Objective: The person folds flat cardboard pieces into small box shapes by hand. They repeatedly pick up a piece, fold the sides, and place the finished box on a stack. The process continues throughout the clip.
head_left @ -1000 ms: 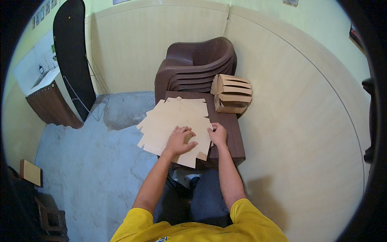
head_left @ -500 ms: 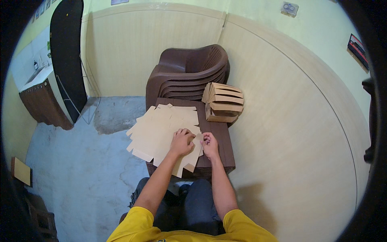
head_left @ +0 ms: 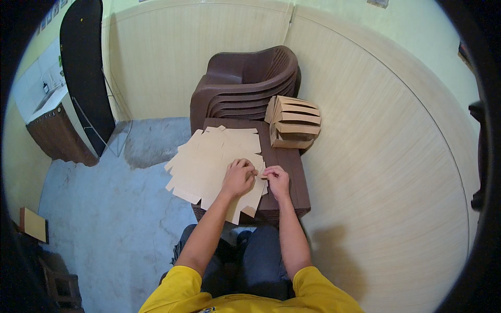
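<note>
A flat, tan cardboard box blank (head_left: pixel 209 156) with notched edges and small tabs lies on a dark brown table-like surface (head_left: pixel 295 188), seemingly on other blanks; several edges fan out. Over its right part, my left hand (head_left: pixel 239 177) rests with fingers bent and thumb and forefinger closed at a tab along the right edge. My right hand (head_left: pixel 277 180) faces it, pinching that same tab between thumb and fingertips. The tab is raised from the sheet, and my fingers partly hide it.
Behind the blanks is a stack of brown plastic chairs (head_left: pixel 245 83). Several folded cardboard boxes (head_left: pixel 295 122) stand nested at the right, near the panelled wall (head_left: pixel 386 156). At far left are a sink counter (head_left: pixel 52 101) and a tall black board (head_left: pixel 83 78).
My right hand has turned and moved slightly, with its fingers now closer over the tab. The left hand stays on the cardboard. The whole view has shifted a little.
</note>
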The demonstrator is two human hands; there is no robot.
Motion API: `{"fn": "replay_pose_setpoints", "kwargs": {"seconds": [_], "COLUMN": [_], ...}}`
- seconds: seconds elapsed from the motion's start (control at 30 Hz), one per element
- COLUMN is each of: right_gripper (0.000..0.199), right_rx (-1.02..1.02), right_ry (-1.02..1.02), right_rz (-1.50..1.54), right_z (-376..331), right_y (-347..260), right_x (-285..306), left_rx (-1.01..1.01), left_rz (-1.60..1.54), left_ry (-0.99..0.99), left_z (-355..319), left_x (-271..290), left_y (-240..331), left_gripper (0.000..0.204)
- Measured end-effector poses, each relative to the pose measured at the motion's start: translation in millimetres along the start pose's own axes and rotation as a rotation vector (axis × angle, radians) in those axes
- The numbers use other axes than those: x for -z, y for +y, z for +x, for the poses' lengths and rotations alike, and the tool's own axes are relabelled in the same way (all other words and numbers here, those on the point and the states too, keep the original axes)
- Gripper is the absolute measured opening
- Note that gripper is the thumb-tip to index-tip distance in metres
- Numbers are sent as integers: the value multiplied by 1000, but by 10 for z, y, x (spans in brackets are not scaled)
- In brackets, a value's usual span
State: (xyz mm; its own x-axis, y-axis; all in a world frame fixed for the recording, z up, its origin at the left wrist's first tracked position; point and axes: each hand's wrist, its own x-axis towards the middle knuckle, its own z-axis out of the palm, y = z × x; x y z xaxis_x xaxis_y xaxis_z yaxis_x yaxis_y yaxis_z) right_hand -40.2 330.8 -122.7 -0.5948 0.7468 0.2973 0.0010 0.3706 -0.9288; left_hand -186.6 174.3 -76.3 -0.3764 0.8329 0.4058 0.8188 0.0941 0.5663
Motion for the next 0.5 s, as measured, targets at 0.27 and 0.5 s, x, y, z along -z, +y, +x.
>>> {"fn": "replay_pose_setpoints", "kwargs": {"seconds": [0.27,0.5], "right_gripper": [32,30], "right_rx": [-56,-189], "right_ry": [98,-52], "right_rz": [-524,-279], "right_z": [47,112], "right_y": [-145,-236], "right_x": [-80,-31], "left_rx": [-71,-57], "left_rz": [0,-13], "left_ry": [34,45], "left_z": [6,0], "left_x": [-25,-57], "left_y": [-23,-44], "left_gripper": [17,17]}}
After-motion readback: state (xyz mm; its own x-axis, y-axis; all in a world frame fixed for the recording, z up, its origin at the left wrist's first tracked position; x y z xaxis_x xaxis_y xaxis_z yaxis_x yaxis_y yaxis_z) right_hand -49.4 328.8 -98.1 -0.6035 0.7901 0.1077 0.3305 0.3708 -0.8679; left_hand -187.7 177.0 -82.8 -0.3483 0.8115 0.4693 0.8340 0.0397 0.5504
